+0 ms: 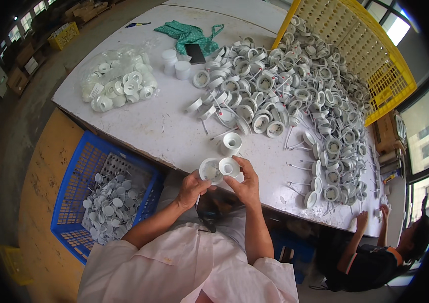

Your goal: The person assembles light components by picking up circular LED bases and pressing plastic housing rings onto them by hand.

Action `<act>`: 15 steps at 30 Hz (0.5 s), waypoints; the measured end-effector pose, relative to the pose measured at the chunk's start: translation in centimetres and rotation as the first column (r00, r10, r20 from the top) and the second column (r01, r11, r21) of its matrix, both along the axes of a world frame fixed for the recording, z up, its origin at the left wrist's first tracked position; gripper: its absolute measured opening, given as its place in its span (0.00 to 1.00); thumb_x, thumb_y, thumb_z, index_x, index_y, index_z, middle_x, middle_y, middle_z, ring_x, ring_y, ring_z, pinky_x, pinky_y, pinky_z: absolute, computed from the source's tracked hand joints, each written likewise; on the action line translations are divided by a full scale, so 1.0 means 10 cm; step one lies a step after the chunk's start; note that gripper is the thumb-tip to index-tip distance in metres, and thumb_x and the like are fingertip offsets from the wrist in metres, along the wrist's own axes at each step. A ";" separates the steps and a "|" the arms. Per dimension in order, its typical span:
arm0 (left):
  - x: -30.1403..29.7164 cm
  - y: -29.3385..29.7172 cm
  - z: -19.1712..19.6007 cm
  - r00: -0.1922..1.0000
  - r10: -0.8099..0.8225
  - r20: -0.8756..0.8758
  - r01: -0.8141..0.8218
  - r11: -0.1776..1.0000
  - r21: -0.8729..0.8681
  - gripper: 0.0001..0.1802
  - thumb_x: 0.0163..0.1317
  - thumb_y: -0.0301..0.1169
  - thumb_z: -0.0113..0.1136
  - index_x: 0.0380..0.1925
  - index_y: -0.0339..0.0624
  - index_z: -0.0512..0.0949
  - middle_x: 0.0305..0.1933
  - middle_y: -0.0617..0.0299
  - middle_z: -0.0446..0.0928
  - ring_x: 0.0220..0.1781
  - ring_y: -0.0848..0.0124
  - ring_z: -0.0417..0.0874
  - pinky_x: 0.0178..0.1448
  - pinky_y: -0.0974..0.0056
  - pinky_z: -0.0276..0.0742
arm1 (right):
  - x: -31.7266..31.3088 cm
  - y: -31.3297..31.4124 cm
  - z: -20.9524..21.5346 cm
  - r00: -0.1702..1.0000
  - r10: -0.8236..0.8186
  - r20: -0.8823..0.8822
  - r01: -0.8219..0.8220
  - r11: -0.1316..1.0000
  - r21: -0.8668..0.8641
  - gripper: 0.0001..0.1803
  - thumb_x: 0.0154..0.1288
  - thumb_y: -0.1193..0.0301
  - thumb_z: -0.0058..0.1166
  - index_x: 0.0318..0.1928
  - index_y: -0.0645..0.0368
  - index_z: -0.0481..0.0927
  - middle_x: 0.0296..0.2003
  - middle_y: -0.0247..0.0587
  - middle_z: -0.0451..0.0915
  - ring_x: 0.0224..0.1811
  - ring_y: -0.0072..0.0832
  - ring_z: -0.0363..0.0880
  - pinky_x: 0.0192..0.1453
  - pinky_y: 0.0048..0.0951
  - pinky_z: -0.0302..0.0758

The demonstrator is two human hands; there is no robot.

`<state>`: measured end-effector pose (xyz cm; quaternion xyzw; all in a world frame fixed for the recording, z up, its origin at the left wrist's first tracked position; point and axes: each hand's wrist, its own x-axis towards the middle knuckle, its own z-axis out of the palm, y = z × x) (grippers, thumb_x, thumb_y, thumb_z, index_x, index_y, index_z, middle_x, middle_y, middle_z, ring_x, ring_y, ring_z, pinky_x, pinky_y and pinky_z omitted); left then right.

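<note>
The left hand [192, 188] is pinching a white round housing [209, 170] by its rim, open face up, while the right hand [245, 185] is gripping a white ring [229, 166] between thumb and fingertips; the two parts are touching, held just above the table's [164, 132] near edge. Both look like thin moulded plastic, so they are probably light, stiff and a little slick, likely to crack or pop free if squeezed hard; the rim is the safest place to hold, clear of any thin wire legs. Just beyond the hands one more ring [231, 143] is standing alone. Farther out and to the right a pile [295, 96] of housings with wires is spreading, far too many to count. Beyond the left hand a clear bag [119, 84] of rings is lying, with two small white cups [176, 63] past it and a green cloth [188, 33] behind those. One blue crate [104, 198] of white discs is sitting left of the left forearm, one yellow crate [361, 45] is leaning beyond the pile, and another person's hands [371, 218] are working far to the right.
</note>
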<state>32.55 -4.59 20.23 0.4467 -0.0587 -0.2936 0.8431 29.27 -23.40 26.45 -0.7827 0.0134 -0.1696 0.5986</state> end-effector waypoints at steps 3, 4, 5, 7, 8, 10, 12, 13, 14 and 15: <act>0.00 -0.02 0.04 1.000 -0.018 -0.007 0.018 1.000 0.003 0.22 0.61 0.28 0.58 0.55 0.36 0.69 0.45 0.58 0.79 0.36 0.72 0.83 0.29 0.77 0.68 | -0.11 0.03 -0.05 0.999 0.043 0.021 -0.042 0.999 -0.032 0.32 0.47 0.74 0.68 0.55 0.64 0.73 0.49 0.44 0.76 0.53 0.33 0.74 0.59 0.33 0.68; -0.01 -0.03 0.08 1.000 -0.018 -0.012 0.018 1.000 0.006 0.22 0.61 0.28 0.58 0.55 0.36 0.69 0.45 0.58 0.79 0.36 0.72 0.83 0.29 0.77 0.68 | -0.13 0.03 -0.07 0.998 0.053 0.034 -0.051 0.997 -0.051 0.32 0.46 0.75 0.68 0.55 0.64 0.73 0.50 0.44 0.75 0.53 0.34 0.74 0.60 0.33 0.68; -0.03 -0.05 0.12 1.000 0.010 -0.017 -0.009 0.999 0.031 0.20 0.60 0.29 0.59 0.52 0.35 0.72 0.41 0.59 0.79 0.33 0.75 0.81 0.28 0.76 0.66 | -0.15 0.02 -0.07 0.998 0.052 0.031 -0.051 0.998 -0.048 0.32 0.46 0.75 0.68 0.55 0.64 0.73 0.50 0.44 0.75 0.53 0.34 0.74 0.60 0.33 0.68; -0.05 -0.05 0.14 0.999 0.040 -0.024 -0.038 0.997 0.062 0.19 0.58 0.30 0.61 0.49 0.34 0.75 0.37 0.61 0.80 0.30 0.78 0.78 0.27 0.76 0.65 | -0.17 0.00 -0.08 1.000 0.009 0.026 -0.008 1.000 -0.028 0.33 0.47 0.75 0.67 0.57 0.65 0.72 0.51 0.44 0.74 0.54 0.33 0.74 0.59 0.33 0.69; -0.04 -0.05 0.10 0.998 0.062 0.019 -0.064 0.982 0.179 0.18 0.57 0.31 0.62 0.47 0.34 0.76 0.36 0.62 0.80 0.31 0.79 0.78 0.28 0.75 0.66 | -0.18 -0.02 -0.07 1.000 0.010 0.024 -0.009 1.000 -0.024 0.33 0.47 0.75 0.67 0.57 0.65 0.72 0.51 0.44 0.74 0.54 0.33 0.74 0.59 0.33 0.69; -0.04 -0.08 0.12 0.995 0.074 0.060 -0.089 0.951 0.295 0.17 0.57 0.31 0.63 0.45 0.34 0.78 0.36 0.62 0.80 0.31 0.79 0.78 0.30 0.75 0.68 | -0.20 -0.07 -0.04 0.999 -0.045 -0.021 0.048 0.986 0.162 0.34 0.48 0.75 0.66 0.58 0.64 0.71 0.51 0.41 0.74 0.54 0.31 0.73 0.59 0.33 0.70; -0.05 -0.11 0.16 0.993 0.106 0.052 -0.117 0.947 0.300 0.16 0.55 0.29 0.65 0.43 0.34 0.80 0.37 0.62 0.81 0.34 0.78 0.79 0.36 0.73 0.74 | -0.24 -0.08 -0.07 0.998 -0.047 -0.031 0.052 0.984 0.171 0.34 0.48 0.75 0.66 0.59 0.64 0.71 0.51 0.41 0.74 0.54 0.30 0.73 0.59 0.33 0.70; -0.05 -0.11 0.13 0.993 0.104 0.051 -0.114 0.946 0.303 0.16 0.55 0.29 0.65 0.43 0.34 0.80 0.37 0.62 0.81 0.34 0.78 0.79 0.36 0.73 0.74 | -0.25 -0.08 -0.08 0.998 -0.048 -0.039 0.055 0.983 0.177 0.34 0.49 0.76 0.65 0.59 0.63 0.71 0.51 0.40 0.73 0.54 0.28 0.73 0.59 0.33 0.70; -0.05 -0.12 0.08 0.991 0.128 0.027 -0.131 0.949 0.286 0.16 0.54 0.27 0.65 0.43 0.33 0.80 0.38 0.61 0.82 0.36 0.77 0.80 0.40 0.72 0.75 | -0.27 -0.08 -0.10 0.998 -0.050 -0.041 0.057 0.982 0.180 0.34 0.49 0.76 0.65 0.59 0.63 0.71 0.51 0.40 0.73 0.54 0.28 0.73 0.59 0.33 0.70; -0.04 -0.13 0.07 0.989 0.151 0.003 -0.146 0.952 0.268 0.16 0.54 0.25 0.65 0.44 0.33 0.80 0.40 0.61 0.82 0.38 0.76 0.81 0.43 0.71 0.77 | -0.29 -0.07 -0.12 0.998 -0.038 -0.051 0.046 0.983 0.179 0.34 0.50 0.76 0.65 0.59 0.64 0.70 0.51 0.39 0.74 0.54 0.29 0.73 0.59 0.33 0.70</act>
